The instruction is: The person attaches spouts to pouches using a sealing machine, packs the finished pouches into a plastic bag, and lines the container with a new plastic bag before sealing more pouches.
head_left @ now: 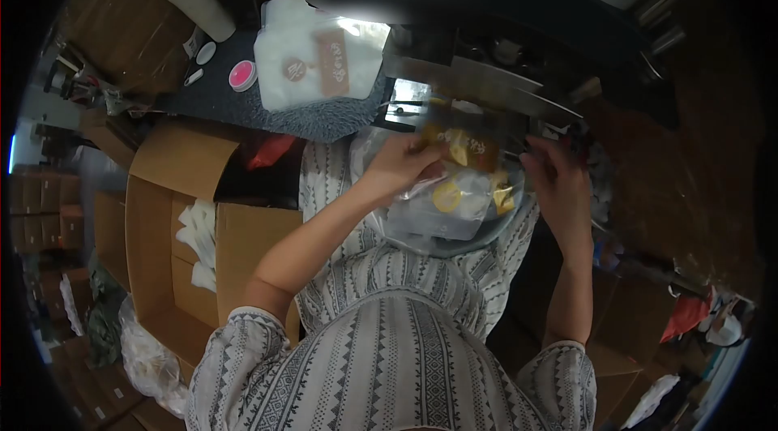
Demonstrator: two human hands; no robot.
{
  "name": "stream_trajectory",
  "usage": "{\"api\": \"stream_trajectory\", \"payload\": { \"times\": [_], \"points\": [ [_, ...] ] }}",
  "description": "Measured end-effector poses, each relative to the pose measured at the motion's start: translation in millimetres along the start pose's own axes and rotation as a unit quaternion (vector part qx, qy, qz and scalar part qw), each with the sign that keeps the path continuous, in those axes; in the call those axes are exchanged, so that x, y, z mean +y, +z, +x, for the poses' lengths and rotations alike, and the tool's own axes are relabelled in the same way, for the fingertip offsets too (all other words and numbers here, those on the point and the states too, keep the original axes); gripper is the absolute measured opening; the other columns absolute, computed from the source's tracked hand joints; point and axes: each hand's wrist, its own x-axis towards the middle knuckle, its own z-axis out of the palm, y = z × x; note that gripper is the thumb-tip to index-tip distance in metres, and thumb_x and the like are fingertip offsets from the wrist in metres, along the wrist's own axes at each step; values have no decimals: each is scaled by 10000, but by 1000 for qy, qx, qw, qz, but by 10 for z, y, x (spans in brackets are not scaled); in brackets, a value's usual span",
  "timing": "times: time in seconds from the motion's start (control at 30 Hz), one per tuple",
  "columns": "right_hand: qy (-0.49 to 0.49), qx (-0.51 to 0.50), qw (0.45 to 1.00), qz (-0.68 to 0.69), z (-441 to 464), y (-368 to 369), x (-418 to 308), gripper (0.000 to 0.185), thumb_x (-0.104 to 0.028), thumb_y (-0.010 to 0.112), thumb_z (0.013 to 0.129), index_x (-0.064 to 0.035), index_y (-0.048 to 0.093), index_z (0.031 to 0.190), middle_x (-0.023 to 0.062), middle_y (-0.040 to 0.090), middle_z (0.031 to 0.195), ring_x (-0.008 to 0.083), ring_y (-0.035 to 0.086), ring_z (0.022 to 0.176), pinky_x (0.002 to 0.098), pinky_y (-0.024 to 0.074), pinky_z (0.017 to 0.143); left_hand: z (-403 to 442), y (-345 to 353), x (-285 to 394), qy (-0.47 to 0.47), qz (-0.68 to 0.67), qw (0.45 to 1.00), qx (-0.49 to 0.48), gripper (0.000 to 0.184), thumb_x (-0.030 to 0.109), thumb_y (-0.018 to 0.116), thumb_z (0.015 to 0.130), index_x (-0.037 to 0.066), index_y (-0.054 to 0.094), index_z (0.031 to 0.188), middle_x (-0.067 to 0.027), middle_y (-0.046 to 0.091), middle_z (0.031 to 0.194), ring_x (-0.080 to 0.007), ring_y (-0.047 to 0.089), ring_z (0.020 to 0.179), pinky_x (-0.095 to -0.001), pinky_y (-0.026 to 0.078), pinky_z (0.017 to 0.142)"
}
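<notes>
A clear plastic bag with yellow and orange print (470, 147) is held up at the front of a dark machine (502, 50). The fingers of my left hand (403, 165) are closed on its left side. On the right, my right hand (559, 180) pinches at the bag's right edge, its thumb and fingertips close together. Below both hands, a round basin (486, 238) on my lap holds more clear bags (442, 216) with yellow marks. The upper edge of the held bag is dim and partly hidden by the machine.
A stack of white printed pouches (316, 58) lies on a grey fluffy cloth (324, 116) left of the machine. Beside it are a pink round tin (242, 76) and a white cylinder (198, 3). An open cardboard box (170, 285) with white items stands at my left.
</notes>
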Motion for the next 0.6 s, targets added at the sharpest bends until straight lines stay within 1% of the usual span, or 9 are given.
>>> {"api": "stream_trajectory", "payload": {
  "times": [0.13, 0.17, 0.27, 0.3, 0.37, 0.43, 0.5, 0.53, 0.6],
  "points": [
    [45, 63, 993, -86, 140, 118, 558, 307, -114, 637, 831, -26, 575, 1118, 164, 634, 986, 338, 614, 947, 401, 494, 800, -19, -9, 35, -9, 4, 1000, 4, 317, 267, 619, 900, -47, 660, 919, -61, 646, 704, -125, 608, 622, -249, 477, 584],
    [-26, 89, 989, -116, 186, 206, 787, 251, -84, 599, 836, -19, 585, 1078, 183, 631, 964, 369, 610, 883, 408, 490, 762, -48, -101, 115, 64, 147, 986, 54, 348, 282, 618, 897, -53, 633, 992, -110, 651, 813, -189, 622, 712, -290, 492, 657],
    [-64, 86, 986, -127, 235, 180, 777, 207, -46, 547, 837, -13, 591, 1036, 214, 622, 977, 414, 596, 868, 429, 480, 749, 154, -714, 253, 404, 390, 763, 320, 509, 322, 620, 879, -38, 509, 1221, -237, 534, 1218, -359, 555, 1040, -409, 443, 897],
    [-27, 56, 992, -111, 218, 140, 716, 210, -40, 532, 832, -15, 589, 1033, 226, 616, 1012, 428, 586, 917, 442, 475, 775, 144, -867, 114, 403, 391, 763, 320, 509, 322, 620, 879, -38, 509, 1221, -237, 534, 1218, -359, 555, 1040, -409, 443, 897],
    [16, 33, 994, -100, 188, 78, 643, 216, -44, 536, 831, -13, 587, 1039, 227, 615, 1024, 423, 581, 945, 442, 471, 796, 125, -1043, -134, 344, 703, 547, 298, 580, 321, 633, 858, -3, 434, 1296, -247, 415, 1335, -373, 459, 1166, -431, 368, 976],
    [67, 11, 994, -85, 184, 55, 602, 222, -47, 539, 830, -10, 584, 1044, 229, 613, 1036, 418, 575, 974, 442, 468, 817, -106, -975, -179, 388, 687, 554, 266, 538, 269, 640, 841, 12, 462, 1279, -203, 492, 1252, -368, 493, 1109, -444, 377, 946],
    [89, 9, 991, -104, 127, 31, 605, 231, -51, 543, 826, -18, 593, 1049, 222, 623, 1023, 406, 584, 974, 433, 474, 822, -293, -1018, -184, 299, 634, 666, 253, 502, 203, 648, 821, 52, 481, 1269, -144, 532, 1188, -357, 503, 1076, -462, 385, 908],
    [88, 6, 990, -107, 112, 30, 676, 231, -51, 543, 826, -18, 593, 1049, 222, 623, 1023, 406, 584, 974, 433, 474, 822, -345, -994, -144, 313, 622, 658, 288, 347, 128, 641, 810, 70, 568, 1144, -105, 592, 1059, -349, 554, 951, -447, 428, 800],
    [4, -5, 984, -177, 115, 27, 762, 218, -66, 548, 838, -33, 598, 1047, 216, 634, 989, 401, 596, 956, 442, 480, 797, -411, -1010, -134, 278, 609, 681, 298, 250, 100, 631, 811, 58, 592, 1055, -107, 602, 983, -347, 570, 877, -434, 442, 738]
  ]
}}
